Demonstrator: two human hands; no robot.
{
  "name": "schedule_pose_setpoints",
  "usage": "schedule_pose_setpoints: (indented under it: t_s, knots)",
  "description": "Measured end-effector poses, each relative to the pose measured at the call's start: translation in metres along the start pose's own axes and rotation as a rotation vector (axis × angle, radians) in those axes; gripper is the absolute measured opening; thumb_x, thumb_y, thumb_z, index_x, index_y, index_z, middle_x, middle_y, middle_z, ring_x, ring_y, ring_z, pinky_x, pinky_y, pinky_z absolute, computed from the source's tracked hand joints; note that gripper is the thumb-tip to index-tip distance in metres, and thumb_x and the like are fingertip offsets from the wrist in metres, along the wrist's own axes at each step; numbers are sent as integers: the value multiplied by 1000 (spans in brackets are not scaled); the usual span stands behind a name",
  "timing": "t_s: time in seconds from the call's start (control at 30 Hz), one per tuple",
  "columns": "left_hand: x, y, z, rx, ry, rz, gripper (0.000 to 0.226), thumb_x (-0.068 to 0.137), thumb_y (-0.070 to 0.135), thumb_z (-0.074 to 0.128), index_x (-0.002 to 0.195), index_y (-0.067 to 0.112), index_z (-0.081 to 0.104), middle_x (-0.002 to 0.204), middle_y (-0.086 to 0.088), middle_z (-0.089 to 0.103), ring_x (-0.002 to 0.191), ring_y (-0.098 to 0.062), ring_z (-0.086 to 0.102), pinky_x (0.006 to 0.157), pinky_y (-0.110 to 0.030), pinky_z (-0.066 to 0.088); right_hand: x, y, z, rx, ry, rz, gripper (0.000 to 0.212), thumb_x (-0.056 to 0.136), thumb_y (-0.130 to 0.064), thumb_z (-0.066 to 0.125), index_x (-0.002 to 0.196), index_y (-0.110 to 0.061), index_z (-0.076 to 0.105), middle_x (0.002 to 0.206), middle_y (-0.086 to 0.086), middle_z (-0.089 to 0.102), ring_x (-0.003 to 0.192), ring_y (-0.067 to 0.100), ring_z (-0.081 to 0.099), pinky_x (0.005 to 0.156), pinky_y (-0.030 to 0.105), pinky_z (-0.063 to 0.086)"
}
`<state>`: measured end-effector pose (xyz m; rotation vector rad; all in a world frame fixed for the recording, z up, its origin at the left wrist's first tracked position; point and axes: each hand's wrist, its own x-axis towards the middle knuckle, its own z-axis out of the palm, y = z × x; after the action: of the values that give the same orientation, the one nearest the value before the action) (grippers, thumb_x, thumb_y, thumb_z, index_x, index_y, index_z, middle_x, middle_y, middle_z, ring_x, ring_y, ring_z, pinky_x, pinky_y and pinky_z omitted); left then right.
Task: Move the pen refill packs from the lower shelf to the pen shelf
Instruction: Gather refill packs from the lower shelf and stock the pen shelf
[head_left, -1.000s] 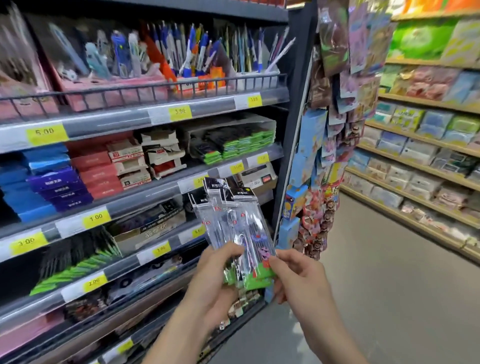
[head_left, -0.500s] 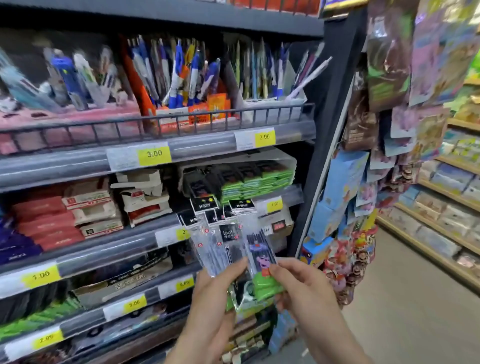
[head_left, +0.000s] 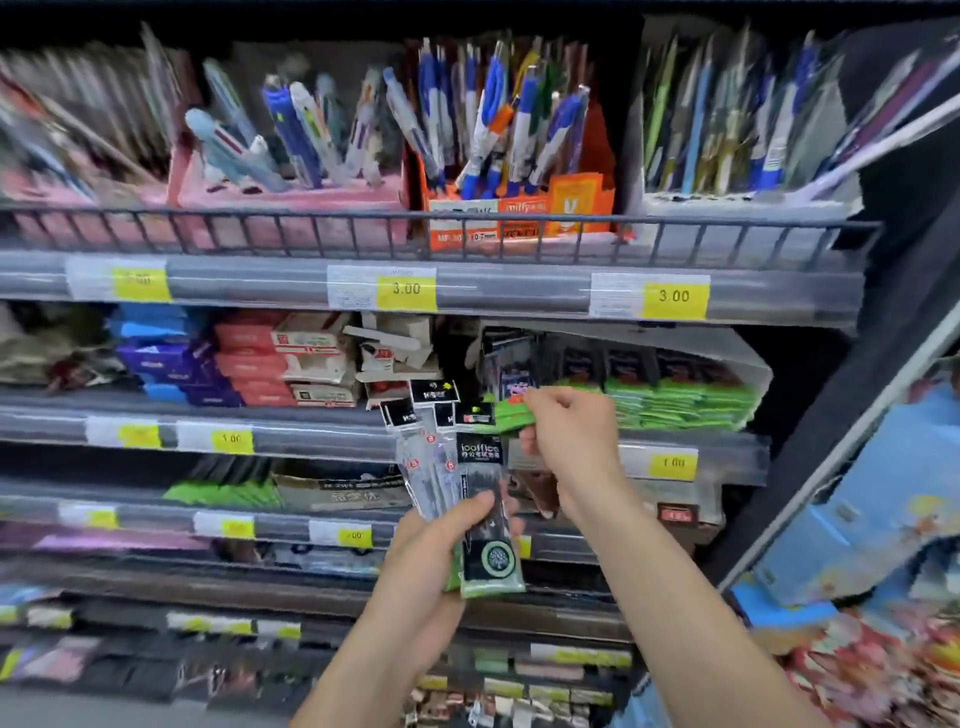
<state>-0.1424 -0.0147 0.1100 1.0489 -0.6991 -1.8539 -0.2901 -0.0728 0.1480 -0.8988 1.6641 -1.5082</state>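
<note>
Shelf tray holds green-ended refill packs.

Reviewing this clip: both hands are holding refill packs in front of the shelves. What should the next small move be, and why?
Probably the right hand should push its green-ended pack on into the row of green packs on the shelf it already reaches toward. That pack is pinched at the row's left end, while the left hand grips the remaining fan of packs, so those wait their turn.
</note>
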Motion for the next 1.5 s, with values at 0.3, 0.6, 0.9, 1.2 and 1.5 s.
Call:
schedule_pose_setpoints:
  t_s: [0.3, 0.6, 0.9, 1.2, 1.5]
  knots:
    - [9, 4, -15, 36, -6, 44, 40, 94, 14, 73, 128, -7, 68, 111, -24, 77, 94, -29, 77, 75, -35, 63, -8, 13, -9, -433, 10, -290, 41, 91, -31, 67, 130, -18, 68, 70, -18, 72, 81, 5, 67, 86, 29, 51]
    - [8, 12, -26, 20, -52, 39, 25, 86, 15, 78, 109, 4, 81, 112, -25, 78, 93, -31, 78, 78, -38, 65, 1, 15, -10, -976, 35, -832, 22, 97, -15, 63, 113, -16, 78, 98, 3, 70, 71, 34, 68, 62, 41, 58]
    - [-2, 11, -25, 4, -54, -16, 20, 84, 16, 83, 103, 9, 82, 109, -27, 77, 89, -33, 78, 74, -39, 64, 21, 21, -9, -1022, 35, -895, 22, 96, -13, 63, 115, -14, 76, 96, 5, 62, 53, 32, 57, 48, 39, 53]
    - [-20, -25, 3, 137, -136, -111, 60, 68, 23, 95, 121, 8, 71, 110, -24, 79, 99, -38, 78, 84, -47, 63, -38, 35, -37, -380, 131, -691, 27, 94, -16, 62, 119, -21, 73, 102, -9, 54, 68, 11, 56, 65, 23, 47]
    - [1, -38, 79, 153, -314, -106, 55, 71, 43, 95, 120, 30, 76, 127, 3, 77, 135, -26, 59, 122, -64, 27, -114, 49, -122, -51, 172, -166, 12, 98, -29, 65, 93, -39, 69, 67, -7, 59, 61, 9, 54, 60, 34, 48]
